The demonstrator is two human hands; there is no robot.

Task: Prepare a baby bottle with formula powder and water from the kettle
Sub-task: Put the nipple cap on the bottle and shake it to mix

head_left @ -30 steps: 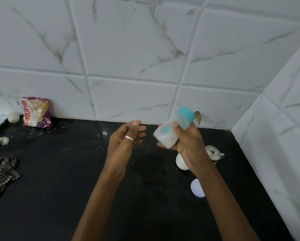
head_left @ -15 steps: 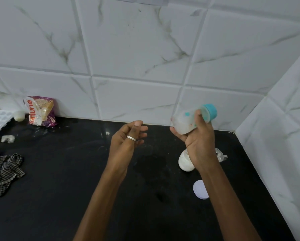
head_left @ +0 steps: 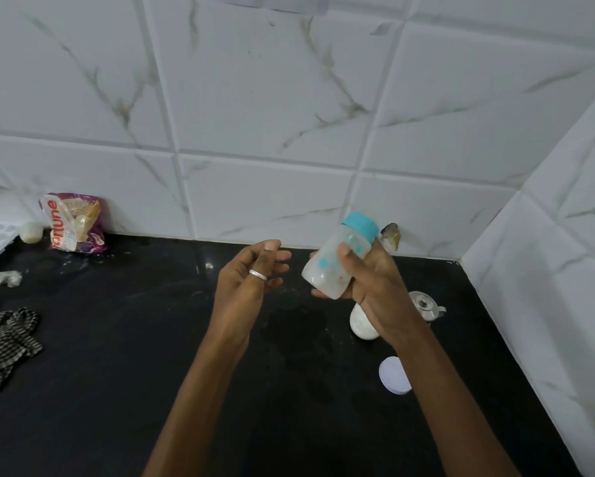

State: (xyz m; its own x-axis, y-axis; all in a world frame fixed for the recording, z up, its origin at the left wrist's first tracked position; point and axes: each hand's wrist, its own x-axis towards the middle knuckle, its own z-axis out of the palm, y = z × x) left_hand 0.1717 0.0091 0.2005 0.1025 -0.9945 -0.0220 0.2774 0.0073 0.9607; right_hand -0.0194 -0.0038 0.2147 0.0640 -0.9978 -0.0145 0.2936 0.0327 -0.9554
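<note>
Where black counter [head_left: 117, 373] meets marble-tiled wall [head_left: 254, 98], right hand [head_left: 378, 278] round baby bottle [head_left: 322, 275], left hand [head_left: 241, 289] slack, empty.

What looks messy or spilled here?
White specks dust the black counter by the packet, like spilled powder. A dull smear marks the middle of the counter. A checked cloth lies crumpled at the left, and a white lid lies loose on the right.

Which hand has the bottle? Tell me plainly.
The right hand grips the baby bottle, tilted with its blue cap uppermost. The left hand, the one wearing a ring, holds nothing, its fingers loosely curled.
</note>
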